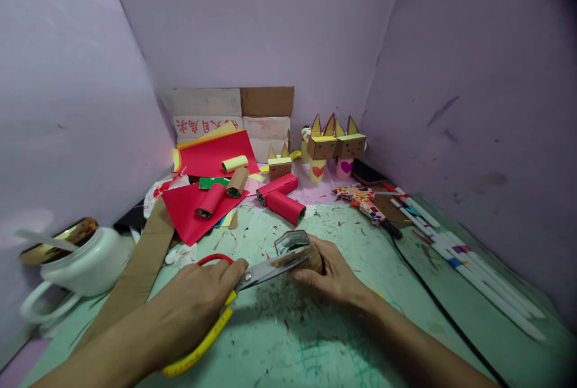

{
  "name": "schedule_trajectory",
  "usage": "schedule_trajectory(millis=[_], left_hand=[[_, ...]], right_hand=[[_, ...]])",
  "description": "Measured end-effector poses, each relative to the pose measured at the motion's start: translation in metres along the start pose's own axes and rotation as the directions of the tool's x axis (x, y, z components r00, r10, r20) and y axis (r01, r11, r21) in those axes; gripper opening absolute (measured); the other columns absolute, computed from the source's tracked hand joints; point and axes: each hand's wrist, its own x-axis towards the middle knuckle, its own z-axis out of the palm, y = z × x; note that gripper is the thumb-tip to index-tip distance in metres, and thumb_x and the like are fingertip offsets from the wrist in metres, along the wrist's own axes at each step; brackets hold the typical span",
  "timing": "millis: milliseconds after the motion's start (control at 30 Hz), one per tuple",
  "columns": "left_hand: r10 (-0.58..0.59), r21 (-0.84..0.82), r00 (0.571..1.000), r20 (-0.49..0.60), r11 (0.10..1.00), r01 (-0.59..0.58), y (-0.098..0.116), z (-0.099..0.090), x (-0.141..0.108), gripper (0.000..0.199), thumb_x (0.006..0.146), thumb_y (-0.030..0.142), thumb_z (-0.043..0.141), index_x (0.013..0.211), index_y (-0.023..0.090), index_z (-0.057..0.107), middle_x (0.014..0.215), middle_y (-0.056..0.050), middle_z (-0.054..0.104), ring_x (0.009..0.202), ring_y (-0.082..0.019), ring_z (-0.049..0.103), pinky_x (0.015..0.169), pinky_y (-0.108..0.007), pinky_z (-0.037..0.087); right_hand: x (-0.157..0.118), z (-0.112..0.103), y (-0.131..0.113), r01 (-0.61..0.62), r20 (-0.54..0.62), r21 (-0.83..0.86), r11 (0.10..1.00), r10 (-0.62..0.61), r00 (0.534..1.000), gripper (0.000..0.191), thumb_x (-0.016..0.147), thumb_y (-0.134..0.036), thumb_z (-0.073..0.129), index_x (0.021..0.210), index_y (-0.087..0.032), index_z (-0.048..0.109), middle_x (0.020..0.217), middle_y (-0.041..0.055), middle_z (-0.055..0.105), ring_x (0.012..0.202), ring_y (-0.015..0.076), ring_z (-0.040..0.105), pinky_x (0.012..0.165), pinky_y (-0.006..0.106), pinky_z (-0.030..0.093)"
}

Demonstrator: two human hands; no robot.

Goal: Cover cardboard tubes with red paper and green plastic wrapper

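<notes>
My left hand (205, 292) is closed around the red and yellow handles of a pair of scissors (259, 272), whose blades point right. The blades lie against a short brown cardboard tube (314, 259); its open end shows a grey-green inside. My right hand (331, 274) grips this tube from the right, thumb in front, above the green tabletop (256, 340). Beyond the hands lie two red paper-covered tubes (286, 206). Another red tube (211, 200) and a plain brown tube (237, 182) rest farther left.
Cat-eared cardboard figures (322, 148) stand at the back beside red paper sheets (216, 154). On the right are a patterned glue gun (365, 202) with a black cord and several white sticks (487, 286). At left sit a white pot (85, 262) and a cardboard strip (142, 265).
</notes>
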Motion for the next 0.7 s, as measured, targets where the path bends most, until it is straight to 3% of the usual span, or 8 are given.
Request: schedule_trajectory(millis=[133,267,433,700], left_hand=[[0.023,0.072,0.999,-0.031,0.997,-0.021,0.002,0.001,0.002,0.042,0.074,-0.004,0.034,0.106,0.015,0.053,0.084,-0.008,0.065,0.07,-0.024,0.063,0.058,-0.035,0.049],[0.073,0.18,0.988,-0.134,0.982,-0.048,0.0,0.008,0.0,0.039,0.075,-0.003,0.031,0.101,0.017,0.053,0.078,-0.006,0.066,0.064,-0.023,0.062,0.054,-0.032,0.047],[0.123,0.198,0.973,-0.195,0.977,-0.084,-0.001,0.013,-0.002,0.038,0.074,-0.004,0.032,0.101,0.016,0.051,0.072,-0.004,0.065,0.056,-0.02,0.059,0.049,-0.029,0.041],[0.084,0.107,0.991,-0.102,0.992,-0.073,-0.002,0.012,0.0,0.03,0.079,-0.002,0.035,0.095,0.017,0.051,0.07,-0.002,0.062,0.056,-0.019,0.058,0.05,-0.028,0.04]], right_hand=[[-0.002,0.002,-0.001,-0.039,0.044,-0.045,0.998,0.041,0.998,0.022,0.075,-0.029,0.062,0.094,-0.017,0.059,0.08,0.0005,0.057,0.072,0.016,0.053,0.064,0.025,0.042],[-0.003,0.003,-0.001,-0.003,0.012,-0.075,0.997,0.004,1.0,0.023,0.073,-0.027,0.062,0.095,-0.018,0.06,0.08,0.0001,0.058,0.073,0.0165,0.055,0.065,0.025,0.043],[-0.002,0.003,0.003,0.022,-0.02,-0.095,0.995,-0.024,1.0,0.027,0.071,-0.026,0.063,0.097,-0.018,0.061,0.084,0.0012,0.063,0.076,0.0182,0.058,0.068,0.027,0.045],[-0.003,0.004,0.002,0.023,-0.073,-0.205,0.978,-0.039,0.997,0.025,0.072,-0.028,0.061,0.096,-0.019,0.062,0.079,0.0,0.062,0.069,0.0166,0.057,0.063,0.026,0.044]])
